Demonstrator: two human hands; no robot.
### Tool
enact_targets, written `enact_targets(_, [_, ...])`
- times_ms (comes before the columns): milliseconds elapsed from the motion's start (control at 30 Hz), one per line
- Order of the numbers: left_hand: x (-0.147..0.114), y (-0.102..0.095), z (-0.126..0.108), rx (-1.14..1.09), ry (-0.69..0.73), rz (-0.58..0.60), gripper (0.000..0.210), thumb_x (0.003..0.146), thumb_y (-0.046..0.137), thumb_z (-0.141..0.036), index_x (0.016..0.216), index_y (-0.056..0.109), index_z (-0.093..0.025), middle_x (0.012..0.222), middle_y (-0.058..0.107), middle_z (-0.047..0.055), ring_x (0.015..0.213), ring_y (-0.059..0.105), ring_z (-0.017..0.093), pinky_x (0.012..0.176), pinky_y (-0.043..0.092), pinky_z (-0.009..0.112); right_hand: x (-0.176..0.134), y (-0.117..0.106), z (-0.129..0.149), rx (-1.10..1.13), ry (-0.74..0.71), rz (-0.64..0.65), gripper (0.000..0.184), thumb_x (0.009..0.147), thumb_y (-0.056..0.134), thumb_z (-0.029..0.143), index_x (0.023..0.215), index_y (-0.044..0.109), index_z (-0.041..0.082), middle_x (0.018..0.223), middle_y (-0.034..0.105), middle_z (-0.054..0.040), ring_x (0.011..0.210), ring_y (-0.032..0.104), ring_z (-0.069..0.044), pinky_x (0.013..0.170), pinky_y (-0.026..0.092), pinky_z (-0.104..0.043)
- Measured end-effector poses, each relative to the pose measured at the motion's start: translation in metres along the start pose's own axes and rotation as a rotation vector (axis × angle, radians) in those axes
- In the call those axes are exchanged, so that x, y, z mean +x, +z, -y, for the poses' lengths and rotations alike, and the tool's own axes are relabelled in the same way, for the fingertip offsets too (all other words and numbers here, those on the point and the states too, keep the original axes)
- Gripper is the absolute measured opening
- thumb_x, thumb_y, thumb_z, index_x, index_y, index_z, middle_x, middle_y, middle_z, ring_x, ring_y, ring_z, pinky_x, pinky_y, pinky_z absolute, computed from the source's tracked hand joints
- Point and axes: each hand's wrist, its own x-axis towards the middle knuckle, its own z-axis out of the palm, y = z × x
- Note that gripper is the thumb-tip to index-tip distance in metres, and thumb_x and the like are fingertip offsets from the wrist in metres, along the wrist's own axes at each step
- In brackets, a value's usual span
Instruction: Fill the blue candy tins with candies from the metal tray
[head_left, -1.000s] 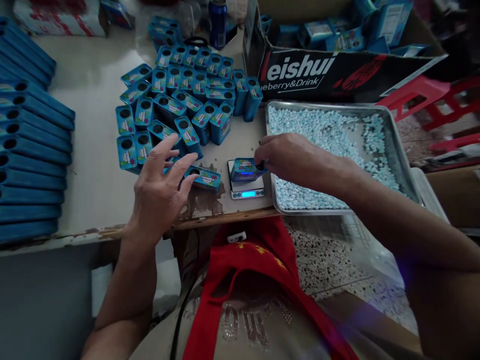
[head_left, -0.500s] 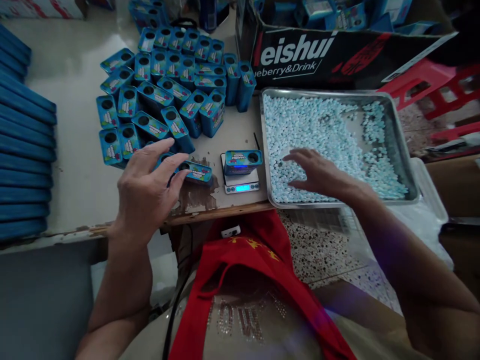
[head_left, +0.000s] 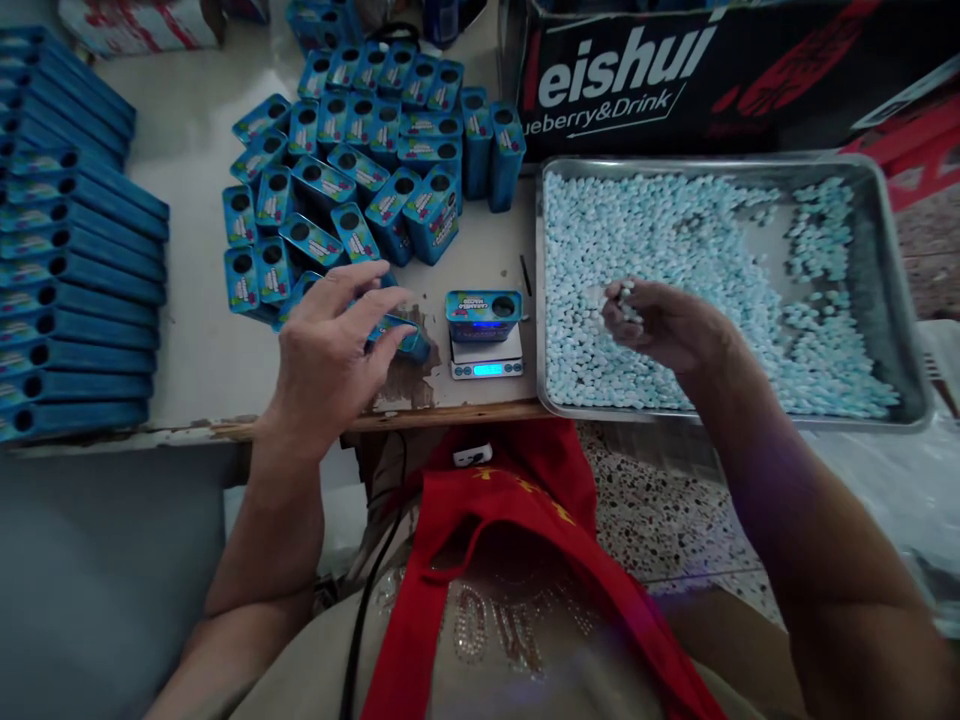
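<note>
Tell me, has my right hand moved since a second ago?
Yes. Judged against the scale, your right hand has moved rightward, from the blue container on it to over the metal tray.

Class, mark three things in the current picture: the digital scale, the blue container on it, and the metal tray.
Digital scale (head_left: 487,369): head view, on its lit display.
Blue container (head_left: 478,306): head view, on its top face.
Metal tray (head_left: 769,240): head view, on its bare floor.
</note>
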Motion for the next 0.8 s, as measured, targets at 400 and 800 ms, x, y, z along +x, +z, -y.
enact_targets(400, [0.033,0.049,-0.019,0.002,0.018,0.207,0.062,0.09,0.094,-0.015,0.146,0.073,-0.029,0.148,0.078,0.013,0.144,0.069,0.042,0.138,0.04,0.072,0.015,0.055,0.02,-0.115,-0.397,-0.256,0.078,0.108,0.021,0.094,0.097,0.067,0.033,0.067,0.024,0.0052,0.058,0.028,-0.022,0.058,0.034,-0.038])
enact_targets(800, [0.008,0.021,0.001,-0.022,0.002,0.109,0.044,0.105,0.078,-0.019,0.148,0.072,-0.032,0.153,0.077,0.008,0.143,0.073,0.035,0.142,0.038,0.069,0.02,0.168,0.064,-0.424,-0.455,-0.398,0.08,0.117,-0.007,0.072,0.11,0.061,0.03,0.089,0.053,-0.0072,0.073,0.054,-0.026,0.067,0.049,-0.04])
